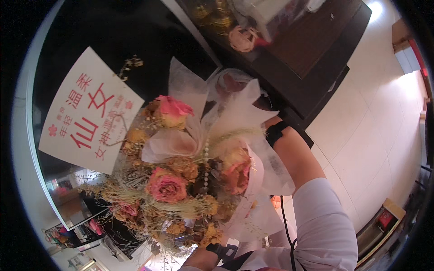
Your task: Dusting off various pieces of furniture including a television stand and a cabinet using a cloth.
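A bouquet of dried flowers (176, 200), with pink roses, brown blooms and wispy stems, fills the middle of the view. White translucent wrapping (234, 115), a pink ribbon (256, 172) and a strand of white beads (206, 162) are around it. A white card (84, 111) bearing red writing stands out at its left. My right hand (232, 84) is partly seen through clear film at the wrapping's upper edge, gripping there, with a black band on the wrist. My left hand (201, 259) is mostly behind the flowers at the bottom; its fingers are hidden and its wrist wears a black band.
A glossy black panel (149, 27) with a pale frame is behind the bouquet. At the top, a dark wooden table (305, 54) holds plastic-wrapped things and a pinkish coil (242, 39). Pale floor tiles (359, 135) lie right. A black cable (286, 220) hangs by my right sleeve.
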`<state>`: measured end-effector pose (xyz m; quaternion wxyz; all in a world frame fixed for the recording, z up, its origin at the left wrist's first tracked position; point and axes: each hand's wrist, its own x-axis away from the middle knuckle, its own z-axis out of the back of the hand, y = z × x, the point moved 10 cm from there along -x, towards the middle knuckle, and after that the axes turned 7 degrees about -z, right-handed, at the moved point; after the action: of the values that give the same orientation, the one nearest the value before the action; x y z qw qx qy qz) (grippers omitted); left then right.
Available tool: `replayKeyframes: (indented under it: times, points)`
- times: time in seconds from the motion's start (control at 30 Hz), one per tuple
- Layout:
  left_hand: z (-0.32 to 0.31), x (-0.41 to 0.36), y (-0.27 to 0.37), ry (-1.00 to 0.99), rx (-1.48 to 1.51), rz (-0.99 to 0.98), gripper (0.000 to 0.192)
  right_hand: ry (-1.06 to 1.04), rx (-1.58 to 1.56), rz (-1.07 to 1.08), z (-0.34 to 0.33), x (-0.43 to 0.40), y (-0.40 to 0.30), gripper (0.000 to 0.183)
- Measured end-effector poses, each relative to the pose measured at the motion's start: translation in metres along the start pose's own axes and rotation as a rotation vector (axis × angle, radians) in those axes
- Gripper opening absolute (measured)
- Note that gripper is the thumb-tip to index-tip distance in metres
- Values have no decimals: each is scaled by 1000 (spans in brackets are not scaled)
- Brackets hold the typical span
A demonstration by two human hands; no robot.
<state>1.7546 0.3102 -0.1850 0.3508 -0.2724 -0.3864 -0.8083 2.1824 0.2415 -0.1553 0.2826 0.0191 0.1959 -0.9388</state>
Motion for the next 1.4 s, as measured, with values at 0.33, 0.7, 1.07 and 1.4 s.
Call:
replayKeyframes:
  times: [0.33, 0.7, 1.07, 1.4]
  points:
    - [-6, 3, -6, 7, 54, 41, 85, -166, 82, 181, 8, -38, -26, 47]
    - [-16, 5, -4, 34, 75, 67, 83, -2, -164, 175, 33, -67, -17, 23]
    - [-19, 1, 3, 80, 25, 22, 81, -114, -274, 466, 31, 56, -34, 41]
    - [-2, -23, 23, 108, -86, -54, 79, -473, 183, 315, 45, 227, -58, 38]
